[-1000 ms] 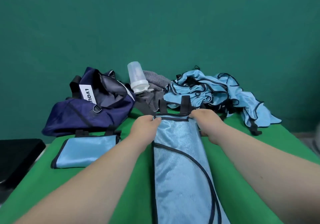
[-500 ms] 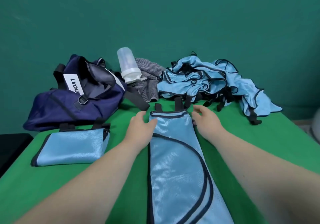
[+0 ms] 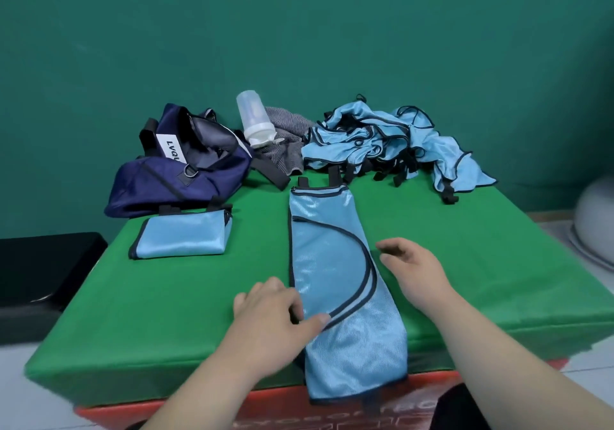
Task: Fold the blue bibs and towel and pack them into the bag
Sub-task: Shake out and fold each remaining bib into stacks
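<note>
While a green table (image 3: pixel 465 263) fills the view, a navy bag (image 3: pixel 172 183) lies far left and a heap of blue bibs (image 3: pixel 392 140) far right. A long bib (image 3: pixel 332 263), folded narrow, runs down the middle, its near end over the table's edge. A small folded bib (image 3: pixel 182 236) sits before the bag. The left hand (image 3: pixel 272 313), fingers loose, rests its thumb on the long bib; the right hand (image 3: pixel 415 273), open and empty, is just beside it.
</note>
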A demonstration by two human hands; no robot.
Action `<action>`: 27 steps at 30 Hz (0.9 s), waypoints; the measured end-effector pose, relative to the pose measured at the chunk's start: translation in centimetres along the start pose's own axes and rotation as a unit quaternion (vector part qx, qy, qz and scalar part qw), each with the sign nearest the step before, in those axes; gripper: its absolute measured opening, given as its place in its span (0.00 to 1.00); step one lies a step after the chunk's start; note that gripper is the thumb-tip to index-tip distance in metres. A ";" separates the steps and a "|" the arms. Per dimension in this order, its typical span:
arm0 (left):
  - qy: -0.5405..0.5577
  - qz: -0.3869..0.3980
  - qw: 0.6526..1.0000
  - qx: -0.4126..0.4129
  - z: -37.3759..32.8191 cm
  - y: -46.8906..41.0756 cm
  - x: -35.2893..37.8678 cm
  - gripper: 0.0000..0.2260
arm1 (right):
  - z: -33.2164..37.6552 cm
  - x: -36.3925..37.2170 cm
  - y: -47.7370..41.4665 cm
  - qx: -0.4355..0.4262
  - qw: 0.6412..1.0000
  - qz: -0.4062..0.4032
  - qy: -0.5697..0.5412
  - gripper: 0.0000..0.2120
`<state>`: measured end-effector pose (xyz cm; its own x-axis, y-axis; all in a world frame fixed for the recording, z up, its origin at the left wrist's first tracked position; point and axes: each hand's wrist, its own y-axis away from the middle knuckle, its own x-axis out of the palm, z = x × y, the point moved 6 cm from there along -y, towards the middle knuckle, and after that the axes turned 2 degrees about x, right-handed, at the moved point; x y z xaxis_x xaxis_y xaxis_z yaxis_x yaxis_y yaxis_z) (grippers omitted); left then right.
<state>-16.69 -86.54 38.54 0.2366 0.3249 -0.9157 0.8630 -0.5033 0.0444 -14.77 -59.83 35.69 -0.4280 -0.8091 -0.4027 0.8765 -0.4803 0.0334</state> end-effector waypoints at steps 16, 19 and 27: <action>0.017 -0.096 0.995 0.036 -0.1 0.3 0.1 0.06 | -1.3 0.3 4.8 -0.109 0.985 0.060 0.117 0.11; -0.008 -0.104 0.994 0.037 0.6 0.7 0.1 0.08 | -1.2 0.4 5.8 -0.131 0.978 0.083 0.137 0.14; -0.061 -0.108 0.949 0.289 0.1 5.6 2.6 0.10 | -1.7 -1.3 10.2 -0.215 0.947 0.132 0.201 0.12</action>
<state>-11.27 -88.59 36.36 -0.0019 0.3931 -0.9195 0.4883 -0.8021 -0.3439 -4.86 -63.12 34.97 -0.1383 -0.6468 -0.7501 0.9870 -0.0271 -0.1586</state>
